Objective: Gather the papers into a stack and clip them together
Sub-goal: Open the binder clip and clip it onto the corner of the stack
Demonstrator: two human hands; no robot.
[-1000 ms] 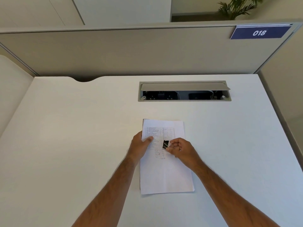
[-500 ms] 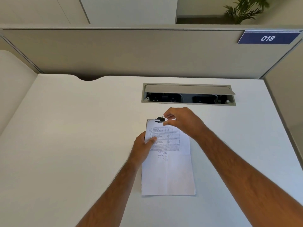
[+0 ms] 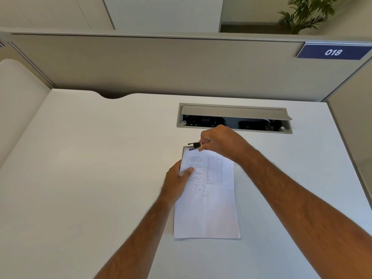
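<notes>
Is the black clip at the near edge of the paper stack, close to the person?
No, the right hand pinches the black clip at the far edge of the paper stack.

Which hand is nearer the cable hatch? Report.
Right. The right hand, pinching the binder clip, is just before the cable hatch; the left hand holds the papers farther back.

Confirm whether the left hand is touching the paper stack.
Touching. In the head view the left hand grips the paper stack at its left edge, thumb lying on the top sheet; the right hand pinches the binder clip.
</notes>
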